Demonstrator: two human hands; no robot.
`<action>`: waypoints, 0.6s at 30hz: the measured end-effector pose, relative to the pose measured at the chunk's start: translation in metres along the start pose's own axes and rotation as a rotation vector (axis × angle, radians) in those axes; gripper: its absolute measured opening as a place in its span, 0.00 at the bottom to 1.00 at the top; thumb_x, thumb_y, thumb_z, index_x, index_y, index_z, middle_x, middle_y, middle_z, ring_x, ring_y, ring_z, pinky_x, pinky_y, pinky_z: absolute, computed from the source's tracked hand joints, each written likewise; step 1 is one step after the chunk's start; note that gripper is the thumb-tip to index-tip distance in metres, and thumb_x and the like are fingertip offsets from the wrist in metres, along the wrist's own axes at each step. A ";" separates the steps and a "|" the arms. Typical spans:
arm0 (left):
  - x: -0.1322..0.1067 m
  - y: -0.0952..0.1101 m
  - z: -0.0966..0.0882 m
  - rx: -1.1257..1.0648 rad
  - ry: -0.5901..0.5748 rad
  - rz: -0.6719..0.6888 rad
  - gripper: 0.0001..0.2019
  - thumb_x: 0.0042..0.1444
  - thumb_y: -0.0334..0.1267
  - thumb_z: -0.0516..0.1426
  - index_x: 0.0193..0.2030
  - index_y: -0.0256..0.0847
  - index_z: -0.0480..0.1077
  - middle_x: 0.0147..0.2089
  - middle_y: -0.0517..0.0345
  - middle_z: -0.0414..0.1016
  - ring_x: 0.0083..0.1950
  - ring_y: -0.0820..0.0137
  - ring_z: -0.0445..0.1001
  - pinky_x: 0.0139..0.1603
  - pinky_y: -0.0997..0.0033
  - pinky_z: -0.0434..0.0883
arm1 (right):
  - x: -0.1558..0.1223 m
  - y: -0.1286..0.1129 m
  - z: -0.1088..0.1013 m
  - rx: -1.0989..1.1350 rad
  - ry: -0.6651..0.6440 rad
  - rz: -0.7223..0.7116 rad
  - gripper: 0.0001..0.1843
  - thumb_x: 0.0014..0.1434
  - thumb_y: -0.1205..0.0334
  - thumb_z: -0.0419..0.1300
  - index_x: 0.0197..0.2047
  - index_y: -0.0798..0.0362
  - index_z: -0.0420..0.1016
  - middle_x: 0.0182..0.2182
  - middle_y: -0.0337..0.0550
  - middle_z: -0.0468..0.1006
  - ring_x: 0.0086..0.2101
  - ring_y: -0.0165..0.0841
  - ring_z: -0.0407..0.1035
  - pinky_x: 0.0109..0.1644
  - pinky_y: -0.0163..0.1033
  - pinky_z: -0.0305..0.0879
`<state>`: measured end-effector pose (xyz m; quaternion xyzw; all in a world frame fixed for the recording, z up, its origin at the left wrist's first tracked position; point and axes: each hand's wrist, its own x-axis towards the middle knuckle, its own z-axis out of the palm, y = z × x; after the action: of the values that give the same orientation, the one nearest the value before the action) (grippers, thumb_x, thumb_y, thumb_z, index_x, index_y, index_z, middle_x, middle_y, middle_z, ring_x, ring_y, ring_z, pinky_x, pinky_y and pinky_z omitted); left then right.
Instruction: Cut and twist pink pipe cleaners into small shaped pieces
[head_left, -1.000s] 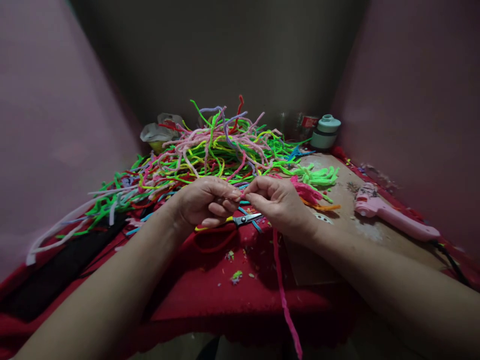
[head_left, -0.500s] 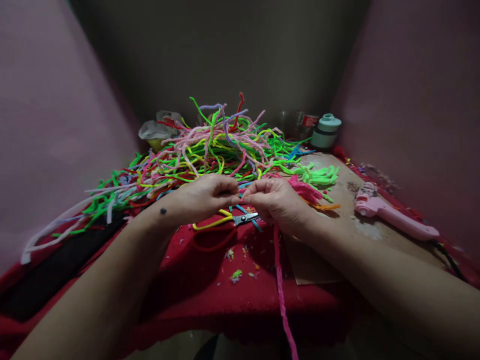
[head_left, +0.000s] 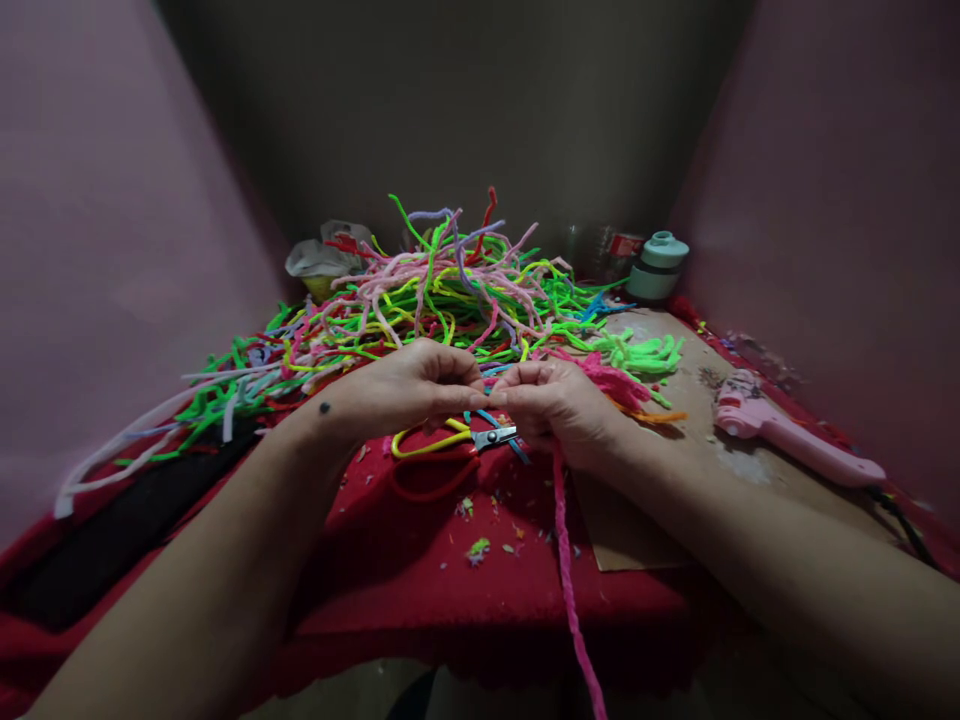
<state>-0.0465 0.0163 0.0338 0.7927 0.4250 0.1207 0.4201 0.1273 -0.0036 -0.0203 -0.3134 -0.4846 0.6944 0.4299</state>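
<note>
My left hand [head_left: 424, 385] and my right hand [head_left: 551, 400] meet fingertip to fingertip above the red cloth, both closed in a pinch. From below my right hand hangs a pink twisted pipe-cleaner strand [head_left: 562, 540], running down past the table's front edge. Its upper end is hidden in the fingers, and whatever lies between the left fingertips is too small to make out clearly. Scissors [head_left: 450, 445] with yellow and red handles lie just under my hands. A bundle of pink pipe cleaners [head_left: 607, 378] is beside my right hand.
A big heap of coloured pipe cleaners [head_left: 450, 290] fills the back. On the right, a pink glue gun [head_left: 795, 430] rests on a brown board [head_left: 697, 480]. A pale green bottle [head_left: 660, 268] stands behind it. Scraps [head_left: 478, 548] litter the red cloth [head_left: 420, 590].
The view has shifted slightly, so everything appears a little further right. Both hands keep their pinch, fingertips together, and the pink strand still hangs down.
</note>
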 end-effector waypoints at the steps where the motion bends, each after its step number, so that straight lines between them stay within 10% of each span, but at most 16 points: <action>1: 0.000 0.000 -0.001 0.005 0.020 -0.003 0.11 0.52 0.44 0.54 0.28 0.36 0.64 0.23 0.65 0.60 0.22 0.80 0.57 0.23 0.79 0.57 | 0.000 -0.001 0.000 -0.003 0.002 0.010 0.10 0.46 0.62 0.63 0.24 0.54 0.64 0.10 0.25 0.53 0.11 0.19 0.42 0.13 0.28 0.37; 11: -0.014 -0.017 0.021 0.830 -0.002 0.037 0.08 0.54 0.37 0.48 0.30 0.40 0.66 0.28 0.59 0.68 0.26 0.73 0.61 0.25 0.74 0.55 | 0.008 -0.008 -0.011 -0.008 0.161 -0.125 0.07 0.47 0.67 0.59 0.24 0.54 0.63 0.10 0.25 0.52 0.12 0.19 0.42 0.13 0.28 0.39; 18: -0.023 -0.023 0.024 0.759 -0.004 0.018 0.08 0.55 0.39 0.47 0.39 0.42 0.64 0.31 0.59 0.69 0.27 0.73 0.63 0.27 0.74 0.57 | 0.006 -0.010 -0.010 -0.021 0.186 -0.258 0.04 0.46 0.67 0.60 0.25 0.55 0.66 0.10 0.26 0.55 0.12 0.19 0.44 0.13 0.29 0.41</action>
<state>-0.0604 -0.0080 0.0050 0.8958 0.4318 -0.0431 0.0963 0.1359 0.0077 -0.0146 -0.3160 -0.4860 0.5965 0.5551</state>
